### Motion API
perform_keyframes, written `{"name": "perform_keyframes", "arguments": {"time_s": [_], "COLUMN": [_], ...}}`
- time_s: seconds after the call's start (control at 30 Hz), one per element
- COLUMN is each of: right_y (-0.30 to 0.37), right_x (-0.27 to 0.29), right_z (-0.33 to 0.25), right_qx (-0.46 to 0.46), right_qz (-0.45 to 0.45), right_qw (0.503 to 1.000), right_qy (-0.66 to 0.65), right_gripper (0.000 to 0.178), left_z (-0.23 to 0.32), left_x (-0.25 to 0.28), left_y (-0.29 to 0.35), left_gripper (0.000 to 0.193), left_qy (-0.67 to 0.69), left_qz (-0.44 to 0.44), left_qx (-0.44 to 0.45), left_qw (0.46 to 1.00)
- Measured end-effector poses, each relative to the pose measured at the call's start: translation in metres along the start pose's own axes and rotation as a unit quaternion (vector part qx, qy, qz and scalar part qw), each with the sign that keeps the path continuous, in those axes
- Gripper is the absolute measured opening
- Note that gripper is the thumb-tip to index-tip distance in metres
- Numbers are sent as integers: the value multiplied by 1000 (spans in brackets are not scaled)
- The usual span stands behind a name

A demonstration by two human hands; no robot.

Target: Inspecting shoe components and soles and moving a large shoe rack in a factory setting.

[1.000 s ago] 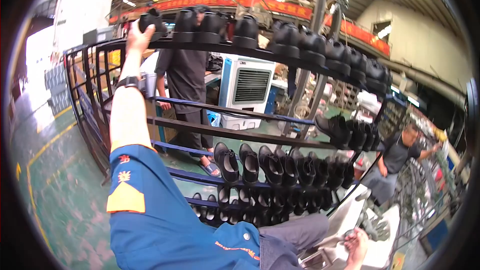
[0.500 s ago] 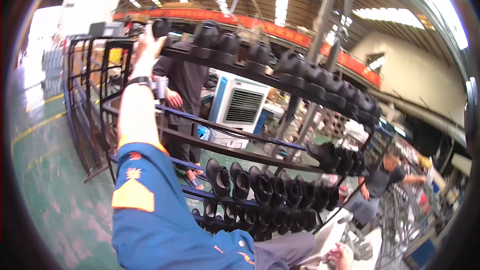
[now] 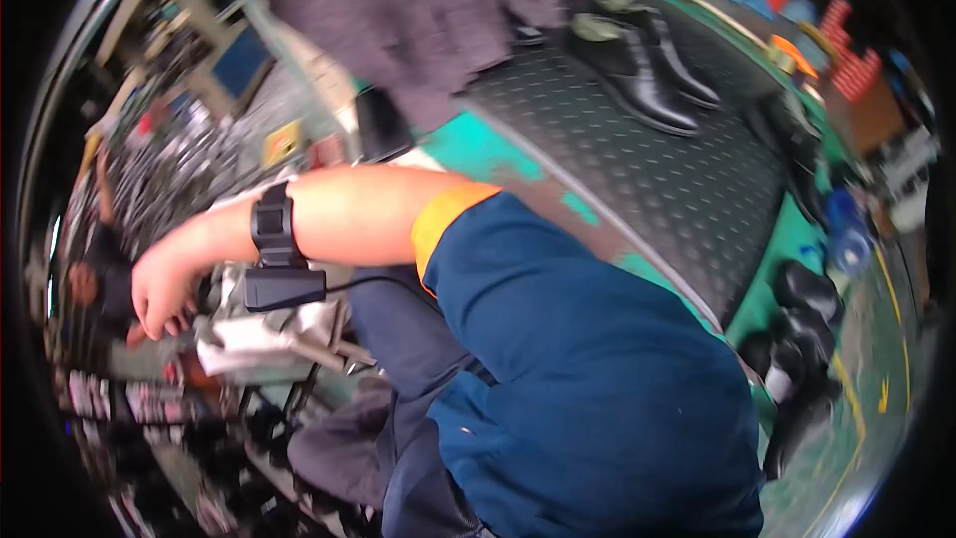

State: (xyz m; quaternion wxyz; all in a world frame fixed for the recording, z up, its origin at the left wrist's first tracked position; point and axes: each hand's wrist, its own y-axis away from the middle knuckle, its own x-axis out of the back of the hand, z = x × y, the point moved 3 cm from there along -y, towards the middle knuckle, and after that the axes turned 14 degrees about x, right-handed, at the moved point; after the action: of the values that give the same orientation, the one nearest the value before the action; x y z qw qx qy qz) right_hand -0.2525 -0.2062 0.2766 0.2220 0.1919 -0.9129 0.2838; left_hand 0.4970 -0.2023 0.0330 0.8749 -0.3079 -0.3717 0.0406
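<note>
My right arm reaches across to the left, in a blue sleeve with an orange cuff and a black device strapped at the wrist. At its end, my right hand hangs with loosely bent fingers and nothing visible in it. Pale, crumpled material lies just beside and below it. My left hand is outside the picture. Away from my hand, black leather shoes rest on a dark ribbed mat. Another black shoe is near the mat's right edge.
A dark purple cloth covers the far part of the green-topped bench. Several black shoes are low on the right, near a blue object. Blurred racks occupy the lower left. A person in dark clothes is behind my hand.
My view has swung right, away from the shoe rack to the bench. My left hand, formerly at a black shoe on the top rail, has left the picture.
</note>
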Motion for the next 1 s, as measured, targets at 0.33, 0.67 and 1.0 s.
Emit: {"name": "perform_keyframes", "arguments": {"time_s": [0.33, 0.67, 1.0], "right_y": [583, 786, 534], "right_x": [141, -37, 38], "right_z": [-233, -415, -232], "right_qx": [-417, -643, -359], "right_qz": [506, 374, 359], "right_qw": [558, 511, 730], "right_qy": [508, 430, 458], "right_gripper": [48, 62, 55], "left_z": [378, 390, 330], "left_x": [-279, -330, -331], "left_y": [-126, -145, -101], "left_gripper": [35, 21, 25], "left_qy": [185, 233, 335], "left_qz": [-280, -408, -483], "left_qx": [178, 143, 168], "left_qw": [925, 871, 792]}}
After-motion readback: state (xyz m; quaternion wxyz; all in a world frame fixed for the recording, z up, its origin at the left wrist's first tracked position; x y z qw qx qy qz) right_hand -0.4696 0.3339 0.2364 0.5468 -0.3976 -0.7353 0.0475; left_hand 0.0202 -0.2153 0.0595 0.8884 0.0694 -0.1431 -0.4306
